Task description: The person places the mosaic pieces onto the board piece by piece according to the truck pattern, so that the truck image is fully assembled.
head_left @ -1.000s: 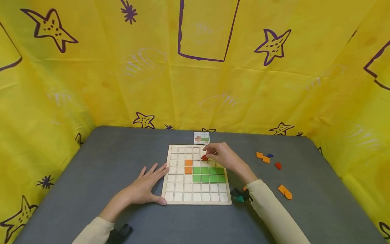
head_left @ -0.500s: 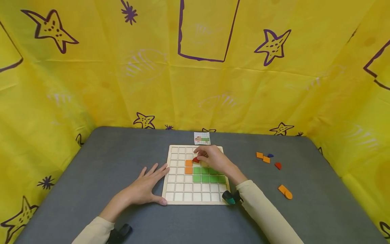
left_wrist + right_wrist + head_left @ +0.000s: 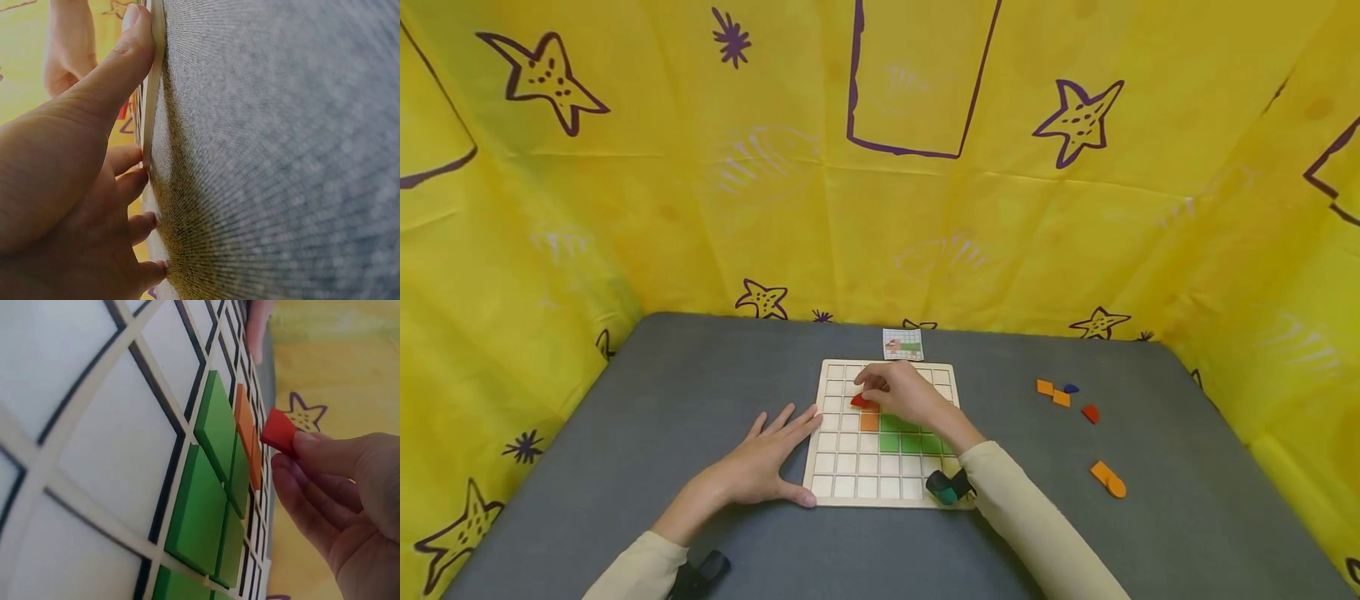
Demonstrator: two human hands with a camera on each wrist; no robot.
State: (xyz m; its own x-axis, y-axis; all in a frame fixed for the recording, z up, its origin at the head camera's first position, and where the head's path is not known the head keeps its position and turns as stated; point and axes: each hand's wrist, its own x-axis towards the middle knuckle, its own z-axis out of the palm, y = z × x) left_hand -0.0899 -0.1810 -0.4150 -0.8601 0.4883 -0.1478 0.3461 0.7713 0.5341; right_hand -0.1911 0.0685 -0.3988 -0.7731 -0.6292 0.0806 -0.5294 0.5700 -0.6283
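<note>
My right hand (image 3: 904, 393) pinches a red tile (image 3: 279, 430) between thumb and fingertips, close over the white gridded board (image 3: 842, 463). In the head view the red piece overlaps the cell left of the upper orange square. Two orange squares (image 3: 869, 422) lie in one column of the grid. Beside them are two rows of green squares (image 3: 910, 443), partly covered by my right hand. My left hand (image 3: 758, 461) is spread at the board's left edge, thumb (image 3: 128, 50) and fingertips touching the frame.
A small picture card (image 3: 902, 344) lies behind the board. Right of the board on the grey table (image 3: 700, 367) are orange squares (image 3: 1061, 398), a blue piece (image 3: 1071, 388), a red piece (image 3: 1091, 413) and an orange rectangle with a round piece (image 3: 1108, 479). Yellow cloth (image 3: 820, 217) hangs behind.
My right hand has moved left across the board with the red tile, from above the green squares to beside the orange ones. My left hand stays at the board's edge.
</note>
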